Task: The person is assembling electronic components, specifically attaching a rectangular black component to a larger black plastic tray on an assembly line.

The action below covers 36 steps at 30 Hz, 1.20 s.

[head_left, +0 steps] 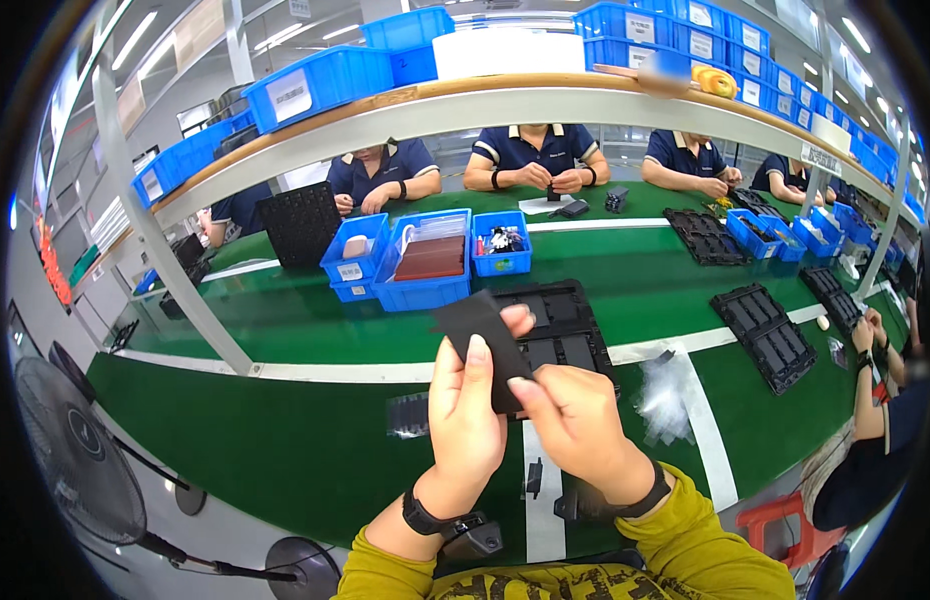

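Above the green bench, a flat black rectangular piece (477,318) is held up between both hands. My left hand (467,420) is closed on it, thumb on its face and fingertips showing past its far edge. My right hand (577,420) grips its lower right corner, thumb against it and fingers curled. A black tray with compartments (565,305) lies just beyond, partly covered by my hands. Left of my left wrist are dark pieces in clear wrapping (409,415). A small black part (534,478) rests on the white strip between my forearms.
Crumpled clear plastic bags (667,400) lie to the right, with another black tray (763,335) farther out. Blue bins (425,290) stand beyond my hands, under a shelf (525,108) on posts. Co-workers sit opposite and at the right. A fan (80,450) stands at left.
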Each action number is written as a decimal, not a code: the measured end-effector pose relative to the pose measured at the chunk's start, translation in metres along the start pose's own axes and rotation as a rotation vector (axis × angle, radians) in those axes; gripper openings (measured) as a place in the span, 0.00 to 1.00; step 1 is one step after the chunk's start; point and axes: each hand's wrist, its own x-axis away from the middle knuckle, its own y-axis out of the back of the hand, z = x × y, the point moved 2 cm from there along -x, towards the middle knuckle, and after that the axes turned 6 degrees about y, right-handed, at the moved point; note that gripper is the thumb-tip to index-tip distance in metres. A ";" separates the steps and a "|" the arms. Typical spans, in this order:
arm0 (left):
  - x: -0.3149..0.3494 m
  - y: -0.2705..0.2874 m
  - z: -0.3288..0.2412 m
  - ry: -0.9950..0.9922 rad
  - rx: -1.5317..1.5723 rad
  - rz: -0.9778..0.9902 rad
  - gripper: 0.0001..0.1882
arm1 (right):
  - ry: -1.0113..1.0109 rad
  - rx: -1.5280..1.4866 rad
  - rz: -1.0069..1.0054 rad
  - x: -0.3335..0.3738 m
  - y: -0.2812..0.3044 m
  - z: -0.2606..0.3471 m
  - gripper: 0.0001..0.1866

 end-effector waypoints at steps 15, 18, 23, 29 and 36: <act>-0.005 0.023 -0.024 -0.147 -0.119 0.056 0.38 | -0.289 -0.695 0.049 0.010 -0.007 -0.024 0.26; -0.001 0.018 -0.026 -0.185 -0.370 -0.002 0.27 | -0.124 -0.231 0.119 0.004 0.007 -0.016 0.11; -0.008 0.017 -0.024 0.158 -0.052 0.147 0.20 | -0.158 -0.434 0.075 0.007 0.000 -0.019 0.06; -0.010 0.021 -0.020 0.328 0.140 0.217 0.20 | -0.160 -0.382 0.086 0.002 0.000 -0.013 0.06; -0.002 0.004 -0.023 0.212 -0.157 0.401 0.27 | -0.210 -0.544 -0.006 0.006 -0.001 -0.019 0.08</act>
